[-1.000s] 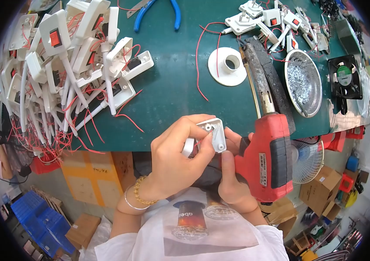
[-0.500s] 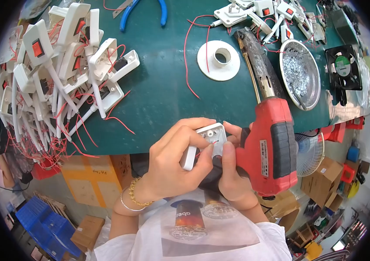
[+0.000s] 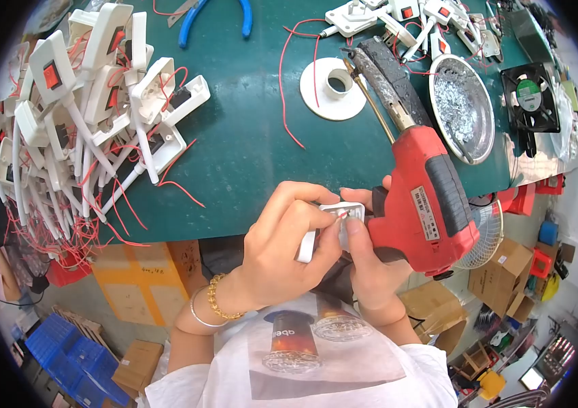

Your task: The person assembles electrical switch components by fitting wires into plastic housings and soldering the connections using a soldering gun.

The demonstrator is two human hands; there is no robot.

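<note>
Both hands meet at a small white plastic housing [image 3: 351, 209] just off the table's front edge. My left hand [image 3: 289, 245] is closed, thumb and index finger pinched at a short red wire inside the housing; a white switch part [image 3: 307, 247] shows beneath its fingers. My right hand [image 3: 372, 268] holds the housing's right side with the thumb on its inner face. The red soldering gun [image 3: 425, 204] lies against that hand, and its grip region is partly hidden by the fingers. Its brass tube [image 3: 374, 102] points up toward a white spool [image 3: 333, 88].
On the green table [image 3: 234, 149], white switch housings with red wires [image 3: 51, 75] are heaped at left, others [image 3: 404, 20] at top right. Blue-handled pliers [image 3: 183, 27], a metal dish of silvery bits [image 3: 462, 102] and a black fan [image 3: 530, 96] also lie there.
The housing has tilted flatter between my hands. The red soldering gun has turned, its rear end now further right and higher. The table scene has shifted slightly left in view.
</note>
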